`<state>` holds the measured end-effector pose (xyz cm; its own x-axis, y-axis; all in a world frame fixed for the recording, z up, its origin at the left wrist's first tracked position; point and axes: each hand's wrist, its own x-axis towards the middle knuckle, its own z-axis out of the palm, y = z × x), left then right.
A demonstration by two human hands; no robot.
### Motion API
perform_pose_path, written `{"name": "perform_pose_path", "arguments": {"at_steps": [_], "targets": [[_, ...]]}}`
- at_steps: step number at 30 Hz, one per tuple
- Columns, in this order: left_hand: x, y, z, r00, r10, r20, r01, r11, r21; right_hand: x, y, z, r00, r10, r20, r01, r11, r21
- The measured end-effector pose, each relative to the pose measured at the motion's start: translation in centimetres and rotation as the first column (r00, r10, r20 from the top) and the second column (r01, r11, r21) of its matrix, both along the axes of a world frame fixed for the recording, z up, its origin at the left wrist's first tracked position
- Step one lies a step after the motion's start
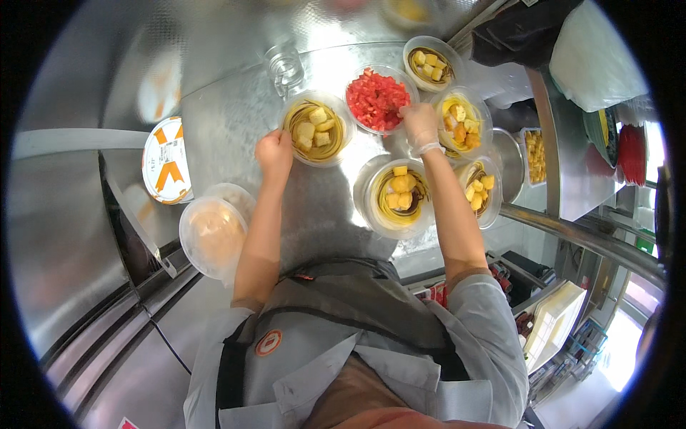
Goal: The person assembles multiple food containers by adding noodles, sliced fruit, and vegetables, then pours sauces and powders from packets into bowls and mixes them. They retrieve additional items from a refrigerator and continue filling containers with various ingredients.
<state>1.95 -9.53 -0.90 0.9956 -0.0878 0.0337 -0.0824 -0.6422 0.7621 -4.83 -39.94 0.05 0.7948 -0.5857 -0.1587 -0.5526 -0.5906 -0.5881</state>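
Observation:
My left hand (274, 153) is closed at the left rim of a clear plastic bowl (314, 155). This bowl has yellow and dark curved streaks and pale yellow fruit cubes inside. To its right stands a clear bowl of diced red fruit (375, 99), which looks like watermelon. My right hand (420, 124), in a thin clear glove, has its curled fingers at the right edge of the red dice; what is between the fingertips is hidden. Below sits another bowl with yellow cubes (398, 194), close to my right forearm.
More bowls of yellow cubes stand to the right, including a far one (431, 66). An empty glass (284, 70) stands at the back left. Stacked clear containers (213, 236) and an orange-and-white round lid (166, 161) lie left. A tray of yellow cubes (535, 157) stands right, beside a metal rail (579, 239).

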Motion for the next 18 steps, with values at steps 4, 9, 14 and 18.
{"name": "perform_pose_path", "arguments": {"at_steps": [4, 9, 14, 18], "targets": [[-1.7, 0.5, -0.7, 0.993, 0.082, -0.08, -0.087, 0.995, -0.049, -2.0, -0.5, -2.1, 0.986, -0.089, 0.144, 0.056, 0.975, 0.216], [-3.7, 0.5, -0.5, 0.992, 0.127, -0.014, -0.128, 0.981, -0.149, -3.2, 0.5, -1.6, 0.951, -0.23, 0.206, 0.162, 0.94, 0.301], [-1.9, 0.0, 2.0, 0.944, 0.034, 0.328, -0.03, 0.999, -0.017, -2.8, 2.8, 0.9, 0.971, 0.049, 0.234, 0.038, 0.935, -0.354], [1.7, -1.7, 4.2, 0.941, -0.11, 0.321, 0.039, 0.975, 0.218, -2.0, 3.5, 1.4, 0.913, 0.359, 0.193, -0.227, 0.842, -0.489]]}}
